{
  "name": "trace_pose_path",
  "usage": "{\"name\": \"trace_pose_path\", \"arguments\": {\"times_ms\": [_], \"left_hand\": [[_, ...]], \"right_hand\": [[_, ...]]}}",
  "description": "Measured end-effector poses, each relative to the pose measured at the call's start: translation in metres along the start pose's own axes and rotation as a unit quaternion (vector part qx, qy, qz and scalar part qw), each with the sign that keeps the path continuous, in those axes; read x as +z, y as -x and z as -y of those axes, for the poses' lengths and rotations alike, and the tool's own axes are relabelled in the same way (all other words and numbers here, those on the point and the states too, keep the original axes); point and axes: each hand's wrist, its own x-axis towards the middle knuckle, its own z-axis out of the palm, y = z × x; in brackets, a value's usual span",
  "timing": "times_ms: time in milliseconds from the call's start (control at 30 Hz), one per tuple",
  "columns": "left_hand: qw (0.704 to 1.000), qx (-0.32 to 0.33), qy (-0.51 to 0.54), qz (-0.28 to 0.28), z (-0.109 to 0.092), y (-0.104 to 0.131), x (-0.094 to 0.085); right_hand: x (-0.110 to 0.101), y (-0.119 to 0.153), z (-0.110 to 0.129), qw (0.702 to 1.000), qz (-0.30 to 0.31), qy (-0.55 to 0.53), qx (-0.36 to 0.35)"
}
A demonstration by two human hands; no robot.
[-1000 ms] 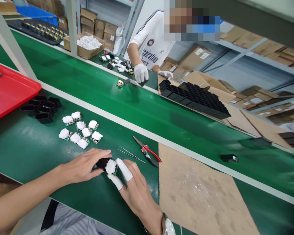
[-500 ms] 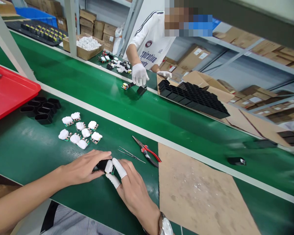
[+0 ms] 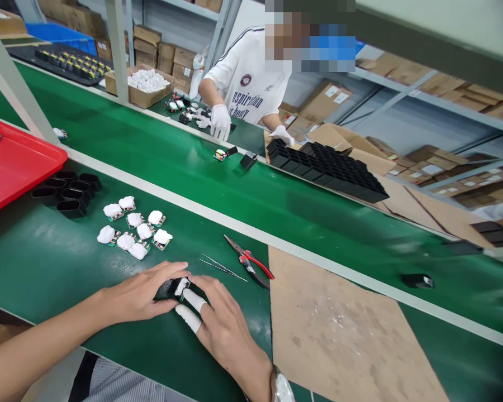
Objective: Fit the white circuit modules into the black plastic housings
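Note:
My left hand [image 3: 138, 293] is closed around a black plastic case [image 3: 165, 289] lying on its side just above the green bench. From its right end sticks a small circuit board [image 3: 181, 288] topped with white putty-like material, mostly inside the case. My right hand [image 3: 228, 315], with white finger cots on two fingers, grips the board's end, one fingertip pressing on it. Beyond my hands lie several similar circuit boards [image 3: 144, 231] with white tops. Several black cases [image 3: 71, 209] stand open end up behind them, to the left.
Tweezers [image 3: 224, 268] and red-handled pliers [image 3: 251, 261] lie right of my hands, beside a cardboard sheet [image 3: 339, 324]. A red tray [image 3: 20, 167] sits at left. Past the white rail runs a green conveyor belt [image 3: 184, 184] carrying parts. A co-worker [image 3: 251, 78] in white gloves stands across it.
The circuit board has slid deeper into the black case under my right fingers. The co-worker's gloved hand has moved left, away from the case on the belt. Parts on the belt have shifted right.

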Motion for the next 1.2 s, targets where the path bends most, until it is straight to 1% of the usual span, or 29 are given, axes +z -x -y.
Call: {"name": "trace_pose_path", "arguments": {"times_ms": [67,133,200,267,333,400,467,533,600,633,667,733,767,800,833,867,933,967,1000,1100,1167,1200], "left_hand": [[1.000,-0.001,-0.004,-0.007,-0.001,0.000,0.001],[1.000,0.022,-0.011,-0.018,-0.001,0.000,0.001],[0.996,0.080,-0.033,-0.033,0.000,0.000,0.002],[0.986,0.143,-0.069,-0.053,0.001,-0.001,0.002],[0.974,0.183,-0.109,-0.076,0.002,-0.003,0.001],[0.968,0.198,-0.119,-0.094,0.003,-0.005,0.002],[0.966,0.209,-0.104,-0.111,0.004,-0.008,0.003],[0.965,0.217,-0.079,-0.124,0.005,-0.011,0.005],[0.969,0.204,-0.045,-0.131,0.004,-0.012,0.007],[0.974,0.176,-0.018,-0.140,0.003,-0.011,0.008],[0.979,0.133,0.017,-0.151,0.002,-0.010,0.008],[0.979,0.030,0.093,-0.178,0.000,-0.009,0.003],[0.975,-0.011,0.116,-0.189,-0.002,-0.010,-0.001],[0.973,-0.032,0.118,-0.198,-0.004,-0.012,-0.008],[0.974,-0.032,0.097,-0.204,-0.005,-0.016,-0.017],[0.976,-0.019,0.053,-0.208,-0.005,-0.024,-0.028],[0.974,0.007,-0.068,-0.217,-0.002,-0.047,-0.055],[0.967,0.010,-0.125,-0.221,0.003,-0.063,-0.072],[0.958,-0.007,-0.175,-0.228,0.009,-0.080,-0.089],[0.931,-0.065,-0.229,-0.275,0.035,-0.130,-0.138],[0.916,-0.102,-0.252,-0.294,0.051,-0.152,-0.161],[0.911,-0.116,-0.261,-0.298,0.057,-0.158,-0.168]], "right_hand": [[0.002,-0.001,0.000,1.000,0.011,-0.003,0.011],[0.003,-0.002,-0.003,0.999,0.015,-0.021,0.029],[0.005,0.000,-0.008,0.998,0.008,-0.038,0.047],[0.008,0.002,-0.013,0.997,0.007,-0.048,0.054],[0.010,0.005,-0.017,0.997,0.009,-0.054,0.046],[0.012,0.006,-0.019,0.998,0.011,-0.054,0.035],[0.011,0.005,-0.019,0.998,0.014,-0.051,0.031],[0.006,0.001,-0.020,0.997,0.031,-0.068,0.035],[-0.001,-0.003,-0.023,0.992,0.046,-0.108,0.034],[-0.005,-0.004,-0.026,0.991,0.040,-0.124,0.037],[-0.009,-0.004,-0.030,0.991,0.024,-0.126,0.045],[-0.015,0.000,-0.040,0.995,-0.021,-0.074,0.071],[-0.017,0.004,-0.047,0.995,-0.037,-0.025,0.087],[-0.017,0.008,-0.054,0.994,-0.044,0.027,0.098],[-0.015,0.013,-0.062,0.991,-0.042,0.075,0.103],[-0.012,0.018,-0.070,0.988,-0.037,0.113,0.102],[-0.004,0.026,-0.084,0.983,-0.043,0.155,0.089],[0.000,0.030,-0.090,0.980,-0.050,0.173,0.082],[0.004,0.033,-0.095,0.976,-0.059,0.193,0.081],[0.012,0.040,-0.105,0.963,-0.086,0.244,0.070],[0.012,0.045,-0.108,0.958,-0.108,0.262,0.050],[0.012,0.047,-0.108,0.955,-0.119,0.269,0.039]]}}
